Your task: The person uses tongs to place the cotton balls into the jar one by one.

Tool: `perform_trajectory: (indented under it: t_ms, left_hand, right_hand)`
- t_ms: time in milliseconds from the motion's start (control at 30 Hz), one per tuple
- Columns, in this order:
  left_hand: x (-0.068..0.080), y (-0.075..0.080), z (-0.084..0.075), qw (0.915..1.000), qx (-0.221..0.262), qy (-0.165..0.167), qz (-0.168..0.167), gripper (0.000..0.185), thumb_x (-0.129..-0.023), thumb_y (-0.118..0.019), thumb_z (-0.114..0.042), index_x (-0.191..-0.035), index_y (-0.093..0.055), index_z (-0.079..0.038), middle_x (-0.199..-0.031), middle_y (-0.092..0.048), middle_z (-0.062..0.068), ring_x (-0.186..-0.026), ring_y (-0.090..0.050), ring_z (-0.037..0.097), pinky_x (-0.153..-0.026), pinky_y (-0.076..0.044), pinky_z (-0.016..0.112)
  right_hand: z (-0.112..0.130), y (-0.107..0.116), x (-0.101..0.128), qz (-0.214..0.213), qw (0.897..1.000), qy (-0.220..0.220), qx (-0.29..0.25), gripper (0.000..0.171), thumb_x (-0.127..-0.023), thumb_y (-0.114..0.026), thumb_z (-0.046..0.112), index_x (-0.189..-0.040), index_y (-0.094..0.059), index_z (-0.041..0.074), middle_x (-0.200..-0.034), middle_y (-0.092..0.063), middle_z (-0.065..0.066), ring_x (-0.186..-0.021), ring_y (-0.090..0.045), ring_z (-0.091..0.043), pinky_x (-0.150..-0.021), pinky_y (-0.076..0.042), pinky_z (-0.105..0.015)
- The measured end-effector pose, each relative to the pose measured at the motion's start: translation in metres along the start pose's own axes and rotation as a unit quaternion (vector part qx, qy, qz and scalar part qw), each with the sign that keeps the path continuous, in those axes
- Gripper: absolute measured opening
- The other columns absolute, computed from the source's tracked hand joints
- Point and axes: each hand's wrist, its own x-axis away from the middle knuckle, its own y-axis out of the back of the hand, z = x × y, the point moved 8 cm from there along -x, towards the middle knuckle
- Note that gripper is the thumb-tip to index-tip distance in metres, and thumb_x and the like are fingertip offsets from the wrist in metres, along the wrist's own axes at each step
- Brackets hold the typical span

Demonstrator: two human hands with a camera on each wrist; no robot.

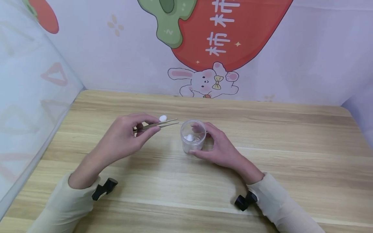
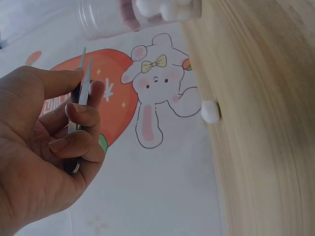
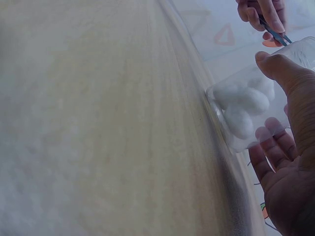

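Note:
My left hand (image 1: 123, 134) pinches metal tweezers (image 2: 84, 91) between thumb and fingers. Their tips point right, slightly apart with nothing between them, close to the rim of a clear plastic jar (image 1: 187, 148). The jar stands upright and lidless on the table, and my right hand (image 1: 220, 150) grips it from the right, thumb in front and fingers behind. Inside, several white cotton balls (image 3: 253, 101) lie at the bottom. One more cotton ball (image 1: 163, 117) rests on the wood just beyond the tweezers; the left wrist view shows this loose ball (image 2: 210, 112) near the table's far side.
The wooden table (image 1: 291, 145) spreads out around both hands. A printed cloth (image 1: 131, 58) with a rabbit and a red fruit hangs along its back edge, and another patterned cloth (image 1: 29, 97) borders the left side. Small black cameras (image 1: 246, 200) sit at the wrists.

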Motion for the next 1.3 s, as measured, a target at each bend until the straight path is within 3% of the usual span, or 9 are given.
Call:
perform_trajectory:
  t_ms: [333,667,1033,1300]
  left_hand:
    - [0.000,0.003,0.018,0.9993,-0.035,0.005,-0.009,0.012,-0.096,-0.079,-0.012,-0.107,-0.081,-0.014,-0.087,-0.075,-0.004,-0.064,-0.054,0.011,-0.055,-0.043,0.022]
    - [-0.005,-0.003,0.059,0.9942,-0.077,0.071,0.021,0.016,-0.101,-0.073,-0.022,-0.111,-0.081,-0.012,-0.095,-0.079,0.003,-0.061,-0.052,0.014,-0.056,-0.042,0.025]
    - [-0.006,-0.010,0.091,0.9893,-0.046,0.129,0.049,0.019,-0.102,-0.072,-0.028,-0.113,-0.081,-0.014,-0.108,-0.080,0.008,-0.065,-0.055,0.016,-0.058,-0.044,0.026]
    - [-0.009,-0.016,0.099,0.9859,-0.029,0.148,0.072,0.020,-0.100,-0.075,-0.028,-0.113,-0.080,-0.015,-0.107,-0.080,0.009,-0.055,-0.048,0.011,-0.049,-0.040,0.027]
  right_hand:
    - [0.001,-0.001,-0.001,0.001,1.000,-0.001,0.004,0.077,-0.078,-0.096,0.024,-0.145,-0.059,0.019,-0.134,-0.069,-0.002,-0.124,-0.064,-0.016,-0.105,-0.055,-0.037]
    - [0.001,-0.002,-0.001,0.003,1.000,0.001,0.007,0.077,-0.079,-0.096,0.024,-0.146,-0.059,0.017,-0.134,-0.069,-0.002,-0.125,-0.064,-0.016,-0.105,-0.055,-0.036]
    - [0.001,-0.001,0.000,0.002,1.000,-0.003,0.008,0.076,-0.079,-0.095,0.024,-0.145,-0.059,0.020,-0.135,-0.069,-0.003,-0.126,-0.064,-0.016,-0.107,-0.055,-0.037]
    - [0.001,0.000,0.000,0.001,1.000,0.000,0.004,0.075,-0.079,-0.095,0.023,-0.145,-0.059,0.018,-0.135,-0.069,-0.003,-0.125,-0.063,-0.016,-0.106,-0.055,-0.038]
